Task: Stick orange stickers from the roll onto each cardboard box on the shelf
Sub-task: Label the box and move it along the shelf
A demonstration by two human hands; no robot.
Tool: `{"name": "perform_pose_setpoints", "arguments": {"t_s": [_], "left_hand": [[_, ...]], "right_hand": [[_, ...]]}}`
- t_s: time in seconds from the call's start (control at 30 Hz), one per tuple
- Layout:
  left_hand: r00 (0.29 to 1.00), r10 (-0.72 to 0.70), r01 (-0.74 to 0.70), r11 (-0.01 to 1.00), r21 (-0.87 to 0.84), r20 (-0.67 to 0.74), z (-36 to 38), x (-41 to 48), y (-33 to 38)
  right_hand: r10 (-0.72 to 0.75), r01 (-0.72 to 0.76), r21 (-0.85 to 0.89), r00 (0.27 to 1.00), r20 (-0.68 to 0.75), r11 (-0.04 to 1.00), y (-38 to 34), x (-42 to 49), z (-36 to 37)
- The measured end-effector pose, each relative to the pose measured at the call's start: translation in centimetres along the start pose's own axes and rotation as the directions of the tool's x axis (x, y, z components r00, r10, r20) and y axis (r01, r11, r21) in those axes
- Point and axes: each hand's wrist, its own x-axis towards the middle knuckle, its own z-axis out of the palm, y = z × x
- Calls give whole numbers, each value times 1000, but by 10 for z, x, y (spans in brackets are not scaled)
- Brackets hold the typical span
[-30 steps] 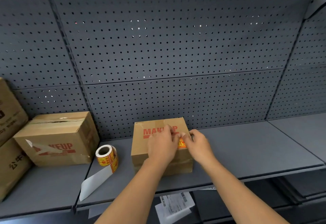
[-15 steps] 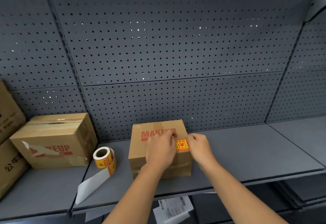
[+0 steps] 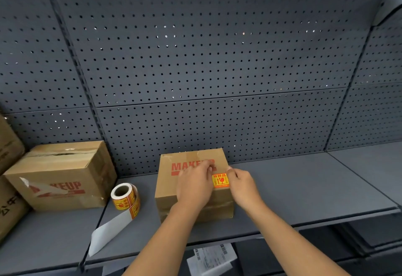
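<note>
A small cardboard box printed MAKEUP sits in the middle of the grey shelf. An orange sticker lies flat on its top, near the right edge. My left hand rests on the box top with its fingertips at the sticker's left side. My right hand touches the sticker's right side. The sticker roll stands left of the box, with a white backing strip trailing toward the shelf's front edge. A second MAKEUP box sits farther left.
More cardboard boxes are stacked at the far left edge. A dark pegboard wall backs the shelf. Printed papers lie on the lower shelf below the front edge. To the right of the box, the shelf surface is bare.
The sticker now shows fully and flat on the box top; both hands have spread slightly apart along its sides. The camera view has shifted a little.
</note>
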Motion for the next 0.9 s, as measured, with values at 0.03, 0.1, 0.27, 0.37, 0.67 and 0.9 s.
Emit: {"name": "perform_pose_setpoints", "arguments": {"t_s": [0.03,0.1,0.27,0.37,0.67,0.9], "left_hand": [[1000,3,-3,1000,-11,6,-1,-1,0],[999,10,-9,999,-33,32,-4,-1,0],[987,39,-31,998,-51,158,-13,-1,0],[981,46,-35,998,-61,187,-16,-2,-1],[958,70,-44,994,-99,278,-26,-2,-1],[924,105,-76,993,-93,368,-38,-8,1]], "right_hand": [[-5,5,-20,1000,6,1000,-1,-1,-1],[-6,9,-66,999,36,998,-3,-1,-2],[-11,25,-135,994,107,991,-2,-1,-6],[-27,43,-132,992,123,990,5,0,-6],[-42,60,-174,994,106,983,9,-1,3],[-37,48,-63,985,167,997,7,-9,-8]]}}
